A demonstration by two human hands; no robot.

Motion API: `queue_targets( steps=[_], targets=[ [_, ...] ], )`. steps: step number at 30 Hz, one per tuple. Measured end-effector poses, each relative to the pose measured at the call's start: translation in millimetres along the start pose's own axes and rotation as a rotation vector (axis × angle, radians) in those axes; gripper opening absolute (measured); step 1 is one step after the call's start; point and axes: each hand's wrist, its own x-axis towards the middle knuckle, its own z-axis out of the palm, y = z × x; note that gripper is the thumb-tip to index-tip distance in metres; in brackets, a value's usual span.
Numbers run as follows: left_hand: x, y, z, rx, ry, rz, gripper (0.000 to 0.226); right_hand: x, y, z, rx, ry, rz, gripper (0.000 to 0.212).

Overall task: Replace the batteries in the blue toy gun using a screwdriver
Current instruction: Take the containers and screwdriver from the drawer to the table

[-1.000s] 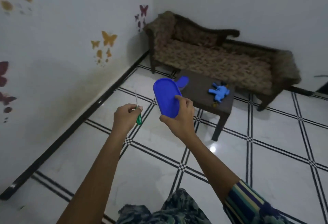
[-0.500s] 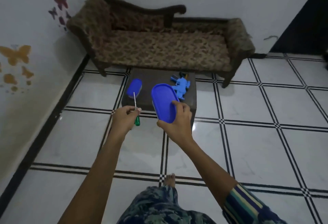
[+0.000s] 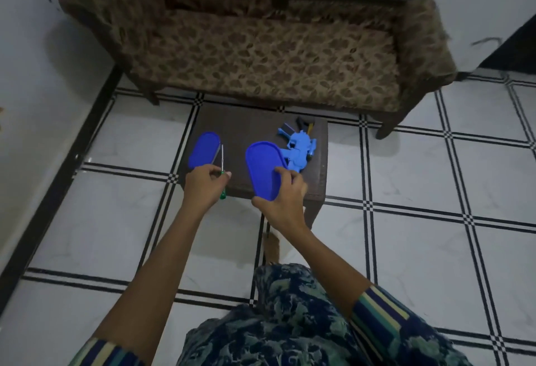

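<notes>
Blue toy gun [image 3: 299,152] lies flat on table [image 3: 249,131]; fingers grasp screwdriver [image 3: 222,173], lid [image 3: 264,173].

Blue toy gun [image 3: 298,151]: smooth plastic, slight sheen. Blue lid [image 3: 262,171] & blue container [image 3: 203,149]: glossy plastic. Screwdriver [image 3: 222,168]: thin metal shaft, green translucent plastic handle. Worktop [image 3: 246,128]: dark brown, matt, textured. Sofa [image 3: 261,55]: patterned cloth, wood frame. Floor [image 3: 420,249]: glossy tile.
</notes>
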Motion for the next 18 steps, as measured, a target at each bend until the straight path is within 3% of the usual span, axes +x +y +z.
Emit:
queue_targets(
  steps=[10,18],
  targets=[
    [154,-46,92,0.071,-0.008,-0.079,0.018,166,59,99,-0.070,-0.112,0.079,0.077],
    [265,-128,169,0.192,0.019,-0.009,0.016,246,131,197,-0.066,0.014,0.171,0.081]
  ],
)
